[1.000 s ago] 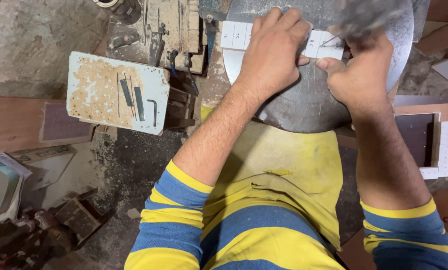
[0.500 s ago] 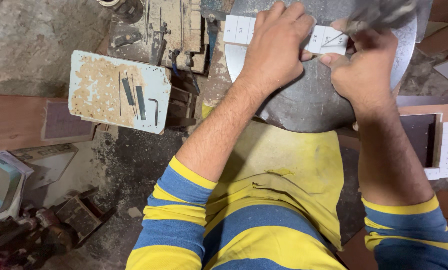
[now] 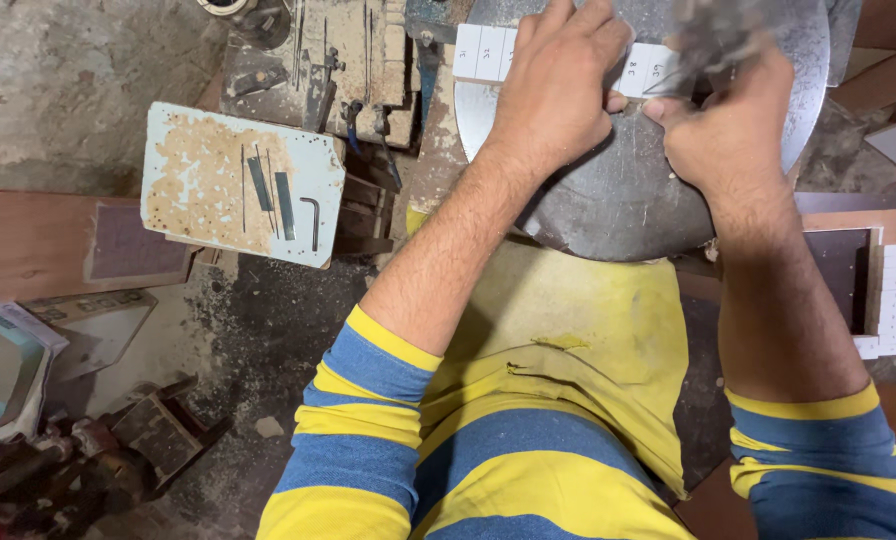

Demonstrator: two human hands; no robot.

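From the head view, we are pressing our left hand [image 3: 558, 85] flat, fingers spread, on a white marked strip [image 3: 488, 52] lying across a round grey metal disc [image 3: 618, 190]. Our right hand [image 3: 723, 135] is closing around a blurred dark tool [image 3: 718, 35] at the strip's right end. A worn pale board [image 3: 208, 180] holding small metal pieces is lying left.

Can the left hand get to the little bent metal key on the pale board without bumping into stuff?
Probably yes. The left hand now presses the white strip on the round metal plate, and the bent key lies uncovered on the pale board to its left, with nothing tall between.
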